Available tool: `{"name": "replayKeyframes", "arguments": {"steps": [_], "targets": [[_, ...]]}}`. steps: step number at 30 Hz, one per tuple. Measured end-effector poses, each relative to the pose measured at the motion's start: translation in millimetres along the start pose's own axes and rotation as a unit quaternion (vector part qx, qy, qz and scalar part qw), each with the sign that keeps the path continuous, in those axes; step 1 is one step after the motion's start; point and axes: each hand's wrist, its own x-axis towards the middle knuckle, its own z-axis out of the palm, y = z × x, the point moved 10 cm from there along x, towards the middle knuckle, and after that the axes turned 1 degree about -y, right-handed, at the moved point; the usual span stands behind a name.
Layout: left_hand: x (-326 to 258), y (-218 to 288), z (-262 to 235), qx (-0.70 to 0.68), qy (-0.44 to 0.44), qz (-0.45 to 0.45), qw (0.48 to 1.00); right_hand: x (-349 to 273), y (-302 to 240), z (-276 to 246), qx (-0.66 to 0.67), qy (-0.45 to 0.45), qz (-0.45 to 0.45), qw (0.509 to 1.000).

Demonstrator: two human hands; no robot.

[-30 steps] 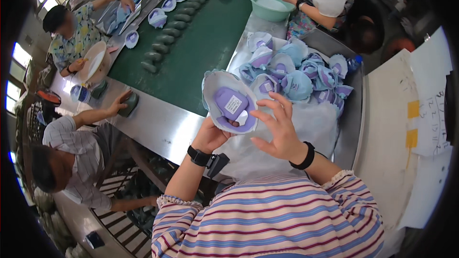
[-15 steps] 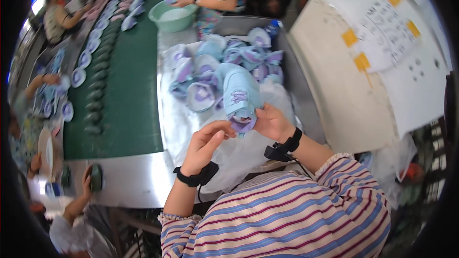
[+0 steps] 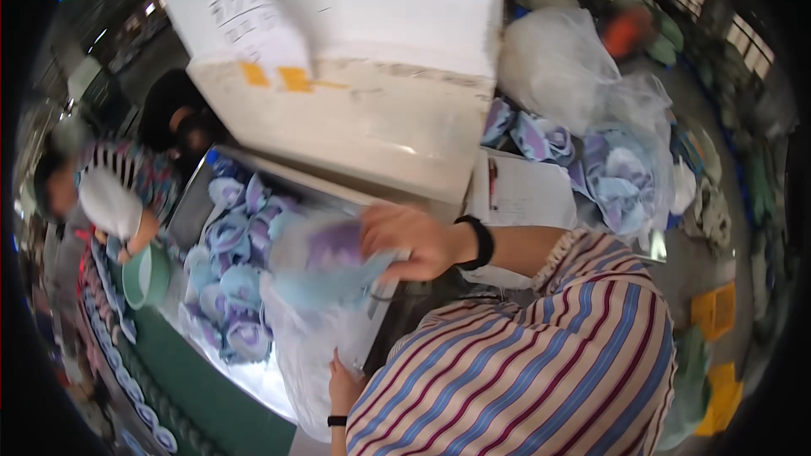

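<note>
My right hand grips a blurred light-blue and purple shoe upper and holds it over the white plastic sheet on the metal table. My left hand is low by my striped sleeve, against the edge of that white plastic; its fingers are partly hidden. A pile of similar blue and purple uppers lies on the table just left of the held one.
A large white board with yellow tags stands behind the table. Clear bags holding more uppers sit at the right, beside a paper sheet with a pen. A person at left holds a green basin by the green conveyor.
The view has swung to the right. My left hand has let go of the upper and dropped to the white plastic. My right hand alone now carries the upper.
</note>
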Motion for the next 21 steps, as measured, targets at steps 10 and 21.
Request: {"name": "replayKeyframes", "arguments": {"steps": [10,21], "targets": [[-22.4,-33.3,-112.4,-0.17,0.291,0.023,0.941,-205.0,27.2,-370.3,-0.139,0.376,0.374,0.837],[-39.0,-18.3,-90.8,-0.359,0.302,-0.117,0.875,-268.5,141.1,-335.5,0.273,0.223,0.482,0.802]]}}
